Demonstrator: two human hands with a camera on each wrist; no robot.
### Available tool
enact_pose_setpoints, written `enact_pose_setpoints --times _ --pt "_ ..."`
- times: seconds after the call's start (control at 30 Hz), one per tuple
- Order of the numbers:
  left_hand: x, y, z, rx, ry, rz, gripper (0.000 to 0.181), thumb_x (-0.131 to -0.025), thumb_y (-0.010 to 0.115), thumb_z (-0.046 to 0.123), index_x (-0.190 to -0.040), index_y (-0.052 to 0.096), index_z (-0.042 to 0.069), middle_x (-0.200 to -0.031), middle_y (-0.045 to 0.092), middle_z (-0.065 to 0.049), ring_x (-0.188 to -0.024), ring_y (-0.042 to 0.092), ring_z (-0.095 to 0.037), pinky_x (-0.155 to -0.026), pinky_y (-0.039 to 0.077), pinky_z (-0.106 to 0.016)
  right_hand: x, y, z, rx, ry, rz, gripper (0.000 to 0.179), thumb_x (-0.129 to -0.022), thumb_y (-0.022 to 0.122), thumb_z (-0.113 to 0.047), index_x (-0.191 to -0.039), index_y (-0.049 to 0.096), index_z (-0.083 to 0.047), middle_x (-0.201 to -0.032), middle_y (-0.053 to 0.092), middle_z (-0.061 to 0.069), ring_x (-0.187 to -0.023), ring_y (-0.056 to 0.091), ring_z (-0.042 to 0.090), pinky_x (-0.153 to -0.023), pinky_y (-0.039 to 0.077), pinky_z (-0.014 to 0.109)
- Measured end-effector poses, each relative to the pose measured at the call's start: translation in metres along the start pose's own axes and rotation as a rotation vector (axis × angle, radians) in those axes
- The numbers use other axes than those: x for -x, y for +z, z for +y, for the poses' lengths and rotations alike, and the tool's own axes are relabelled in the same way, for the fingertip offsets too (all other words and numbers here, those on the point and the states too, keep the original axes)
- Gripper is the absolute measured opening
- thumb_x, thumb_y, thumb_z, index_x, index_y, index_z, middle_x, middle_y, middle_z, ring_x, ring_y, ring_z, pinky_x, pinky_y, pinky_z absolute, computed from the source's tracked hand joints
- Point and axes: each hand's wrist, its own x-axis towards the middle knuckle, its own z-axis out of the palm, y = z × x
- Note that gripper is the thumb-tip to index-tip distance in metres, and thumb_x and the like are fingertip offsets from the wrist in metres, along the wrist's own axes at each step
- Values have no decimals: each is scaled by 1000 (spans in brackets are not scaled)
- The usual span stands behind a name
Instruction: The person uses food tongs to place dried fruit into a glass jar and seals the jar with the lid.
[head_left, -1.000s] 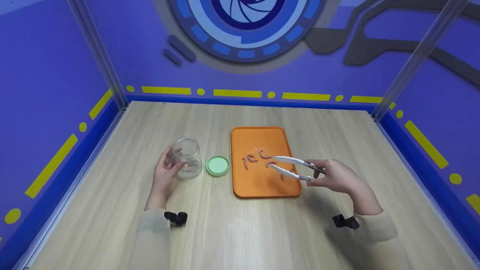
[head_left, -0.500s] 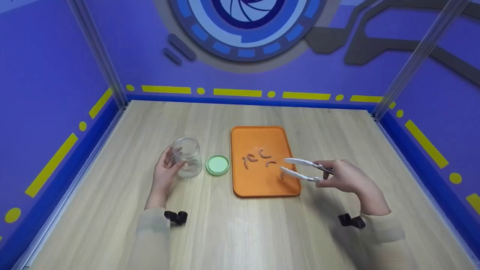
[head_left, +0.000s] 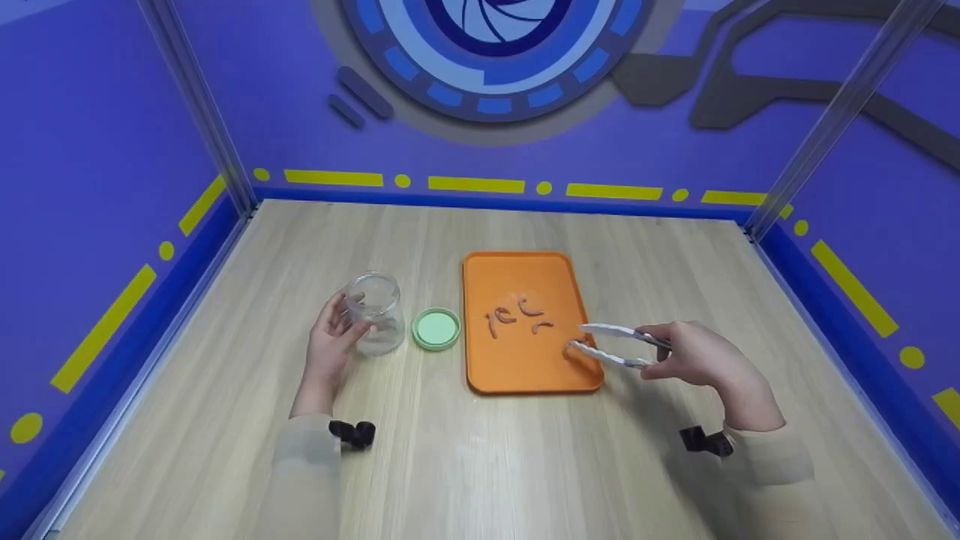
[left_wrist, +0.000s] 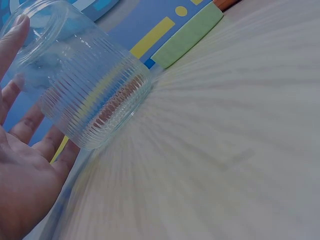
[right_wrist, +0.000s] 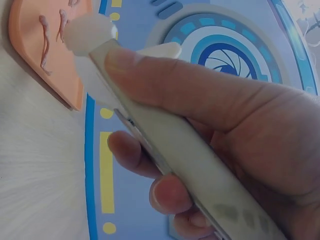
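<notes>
My left hand [head_left: 330, 349] holds a clear glass jar [head_left: 384, 326] from its left side, thumb in front and fingers behind. The jar is ribbed, uncovered and upright on the table; a reddish-brown patch shows through its lower wall in the left wrist view. My right hand [head_left: 701, 352] grips tongs [head_left: 611, 330] with white tips spread apart over the right side of an orange tray [head_left: 517, 379]. The lower tip is right at a small brown, worm-like piece [head_left: 568, 349]. Several similar curled pieces [head_left: 530, 308] lie mid-tray.
A pale green round lid [head_left: 436, 328] lies on the wooden table [head_left: 420, 465] between jar and tray. Blue-purple printed panels [head_left: 480, 161] enclose the table at the back and both sides. A black wrist camera [head_left: 352, 433] sits at each cuff.
My right hand has drawn the tongs rightward and slightly nearer, from the pieces mid-tray to the one near the right edge. The left hand and jar have stayed put.
</notes>
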Motion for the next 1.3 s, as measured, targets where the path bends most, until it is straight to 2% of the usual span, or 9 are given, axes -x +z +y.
enact_pose_setpoints --times 0.27,0.47,0.7,0.97,1.17,1.3 --pt "0 0 0 -13 8 10 73 -95 72 9 -157 36 18 -159 44 -8 -145 43 -18 -126 36 -35 -4 2 -5 69 1 7 63 -78 88 -19 -136 66 -9 -73 58 1 -64 48 16 -53 37 27" --pt "1 1 0 -47 1 17 75 -95 74 13 -159 34 20 -161 44 -6 -149 41 -20 -127 36 -36 -8 4 -10 120 -16 16 62 -78 88 -18 -136 67 -10 -76 62 2 -67 51 17 -55 40 27" --pt "1 1 0 -18 -5 7 75 -96 72 12 -159 33 19 -162 41 -8 -148 41 -20 -127 36 -37 -15 3 -19 170 -42 20 58 -77 89 -15 -132 70 -10 -81 67 5 -68 53 18 -56 43 27" --pt "2 0 1 -23 -9 -4 75 -96 72 11 -160 32 18 -163 41 -7 -150 39 -21 -128 34 -38 -22 -1 -28 250 -109 28 44 -74 88 -10 -116 76 -13 -76 65 3 -63 51 17 -54 42 26" --pt "1 1 0 -24 -4 9 75 -96 72 10 -159 32 18 -161 43 -7 -149 41 -20 -126 37 -37 -26 -7 -33 256 -86 -10 39 -74 88 -11 -111 77 -14 -88 72 5 -67 54 18 -55 45 27" --pt "1 1 1 -19 -1 12 74 -96 72 11 -159 33 18 -161 43 -7 -149 41 -21 -125 38 -37 -28 -9 -35 257 -77 -22 33 -75 88 -13 -107 78 -15 -86 71 3 -70 53 19 -58 44 28"
